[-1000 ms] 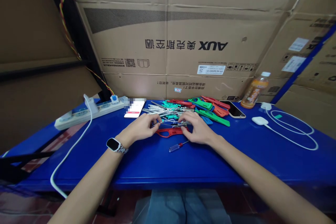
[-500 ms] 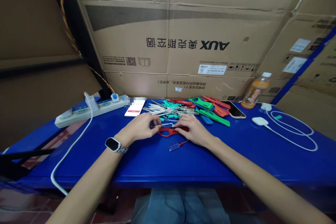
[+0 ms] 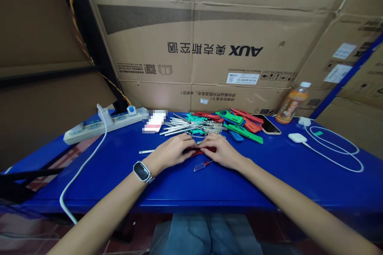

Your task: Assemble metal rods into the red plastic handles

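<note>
The red handle [image 3: 201, 151] lies sideways on the blue bench [image 3: 269, 175] between the left hand [image 3: 173, 152] and the right hand [image 3: 223, 152], each holding one end tight, and the little screwdriver [image 3: 202, 165] lies just in front of them.

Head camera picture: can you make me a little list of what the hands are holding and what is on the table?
Left hand: fingers closed on one end of the red plastic handle; smartwatch on the wrist
Right hand: fingers closed on the handle's other end
Nearer the person: small screwdriver
Behind the hands: pile of thin metal strips, green and red handles
Left side: power strip
Right side: phone, orange drink bottle, white charger
Surface: blue table
</note>
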Demonstrator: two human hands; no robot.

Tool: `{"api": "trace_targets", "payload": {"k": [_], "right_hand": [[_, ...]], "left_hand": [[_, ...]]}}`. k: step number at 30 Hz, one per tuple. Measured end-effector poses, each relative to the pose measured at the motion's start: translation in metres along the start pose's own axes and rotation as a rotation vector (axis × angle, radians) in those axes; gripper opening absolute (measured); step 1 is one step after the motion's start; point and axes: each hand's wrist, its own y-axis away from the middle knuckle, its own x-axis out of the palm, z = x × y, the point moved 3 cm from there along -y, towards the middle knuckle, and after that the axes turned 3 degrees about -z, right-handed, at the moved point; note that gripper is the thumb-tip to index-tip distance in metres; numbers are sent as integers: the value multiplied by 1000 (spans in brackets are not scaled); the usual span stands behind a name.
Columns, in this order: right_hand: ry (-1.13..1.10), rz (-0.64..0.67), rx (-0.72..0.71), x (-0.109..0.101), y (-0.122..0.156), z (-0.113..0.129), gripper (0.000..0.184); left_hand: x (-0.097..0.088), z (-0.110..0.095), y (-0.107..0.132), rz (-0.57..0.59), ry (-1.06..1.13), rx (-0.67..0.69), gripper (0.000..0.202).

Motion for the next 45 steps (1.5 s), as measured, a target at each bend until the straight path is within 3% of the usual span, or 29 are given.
{"api": "trace_targets", "payload": {"k": [10,26,38,45], "right_hand": [[-91,26,-13,-5,3,4,19],[-97,31,71,-8,3,0,15],[-58,88,52,-10,3,2,22],[-61,121,47,-11,3,3,22]], "left_hand": [[2,2,0,31,126,-38,16],[5,9,0,-6,126,-42,17],[6,3,1,38,47,-6,25],[6,2,5,70,64,1,20]]}}
